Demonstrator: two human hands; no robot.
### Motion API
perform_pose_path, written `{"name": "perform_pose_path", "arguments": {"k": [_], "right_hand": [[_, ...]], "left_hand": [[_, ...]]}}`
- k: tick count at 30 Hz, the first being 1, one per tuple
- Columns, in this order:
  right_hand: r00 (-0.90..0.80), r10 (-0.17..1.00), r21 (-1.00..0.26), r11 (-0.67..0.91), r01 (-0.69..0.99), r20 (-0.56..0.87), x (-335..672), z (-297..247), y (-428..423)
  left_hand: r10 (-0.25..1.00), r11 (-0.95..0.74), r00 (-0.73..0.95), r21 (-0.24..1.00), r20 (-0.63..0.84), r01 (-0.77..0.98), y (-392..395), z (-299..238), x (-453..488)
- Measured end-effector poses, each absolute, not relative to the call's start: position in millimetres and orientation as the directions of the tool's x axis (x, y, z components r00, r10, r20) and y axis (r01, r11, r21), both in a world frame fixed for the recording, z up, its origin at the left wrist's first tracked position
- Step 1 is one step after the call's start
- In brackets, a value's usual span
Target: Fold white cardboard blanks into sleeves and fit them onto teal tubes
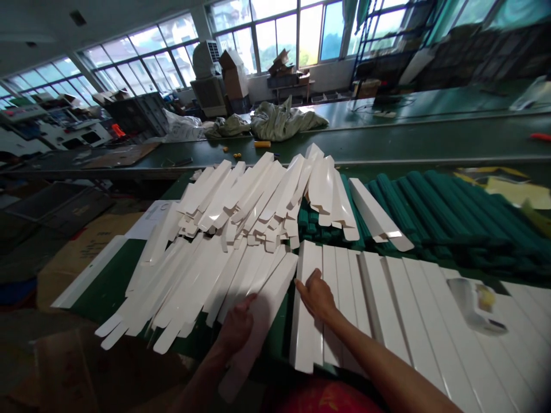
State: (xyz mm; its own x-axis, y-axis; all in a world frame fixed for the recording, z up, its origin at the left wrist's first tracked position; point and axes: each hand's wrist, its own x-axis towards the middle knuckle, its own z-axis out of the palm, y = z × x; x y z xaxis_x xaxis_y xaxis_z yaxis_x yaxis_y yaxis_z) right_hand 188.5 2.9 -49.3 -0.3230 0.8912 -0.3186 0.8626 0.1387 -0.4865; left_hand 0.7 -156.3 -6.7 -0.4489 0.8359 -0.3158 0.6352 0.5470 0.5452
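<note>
My left hand (237, 328) has its fingers curled at the edge of a long white carton (275, 292), which slants toward me with its near end past the table edge. To its right, my right hand (317, 295) grips across a long white box (306, 338), thumb at the left side and fingers bent over the top. That box lies at the left end of a row of similar closed boxes (419, 310). Left of my hands spreads a pile of white cartons (189, 275), several with open end flaps.
Dark green ribbed rolls (434, 206) are stacked behind the boxes, with one white carton (374, 215) across them. A white tape dispenser (477, 304) sits on the row at right. Beyond runs a green workbench (370, 143) with a crumpled sack (282, 120).
</note>
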Motion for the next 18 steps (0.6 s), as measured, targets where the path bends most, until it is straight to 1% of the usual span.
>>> {"name": "perform_pose_path", "arguments": {"k": [2,3,4,5,6,7,10,12,13,14,15,16,17,18], "right_hand": [[-0.37,0.871,-0.456,0.199,0.867,-0.324,177,-51,2],[-0.386,0.861,-0.438,0.222,0.871,-0.332,171,-51,2],[-0.395,0.851,-0.417,0.238,0.877,-0.346,165,-52,2],[-0.398,0.841,-0.394,0.248,0.885,-0.365,160,-53,3],[-0.396,0.832,-0.371,0.253,0.894,-0.388,155,-52,5],[-0.395,0.822,-0.351,0.258,0.9,-0.409,151,-51,8],[-0.427,0.795,-0.332,0.3,0.894,-0.43,152,-37,15],[-0.452,0.801,-0.338,0.331,0.881,-0.393,163,-21,16],[-0.486,0.811,-0.353,0.373,0.858,-0.325,170,-12,14],[-0.542,0.813,-0.375,0.444,0.814,-0.215,178,-2,12],[-0.62,0.783,-0.396,0.552,0.734,-0.057,186,6,10],[-0.694,0.709,-0.401,0.675,0.62,0.12,192,14,7],[-0.744,0.599,-0.387,0.787,0.48,0.296,197,20,5],[-0.75,0.49,-0.365,0.863,0.349,0.443,200,25,3]], "left_hand": [[0.834,0.551,-0.393,0.618,-0.388,0.56,-172,10,-23],[0.82,0.572,-0.318,0.705,-0.476,0.42,-180,19,-34],[0.799,0.601,-0.243,0.754,-0.551,0.265,-187,29,-44],[0.784,0.617,-0.188,0.777,-0.592,0.125,-193,39,-54],[0.767,0.632,-0.151,0.774,-0.623,0.018,-197,50,-61],[0.754,0.642,-0.137,0.765,-0.642,-0.051,-199,60,-67],[0.722,0.661,-0.165,0.74,-0.672,-0.124,-192,89,-74],[0.705,0.667,-0.187,0.729,-0.684,-0.153,-178,102,-70],[0.7,0.669,-0.187,0.724,-0.689,-0.168,-168,107,-66],[0.705,0.668,-0.162,0.723,-0.69,-0.176,-157,111,-61],[0.721,0.66,-0.134,0.733,-0.68,-0.168,-146,115,-55],[0.732,0.663,-0.071,0.733,-0.677,-0.151,-133,119,-48],[0.746,0.661,0.006,0.738,-0.666,-0.134,-121,123,-41],[0.763,0.646,0.063,0.755,-0.643,-0.112,-109,128,-32]]}}
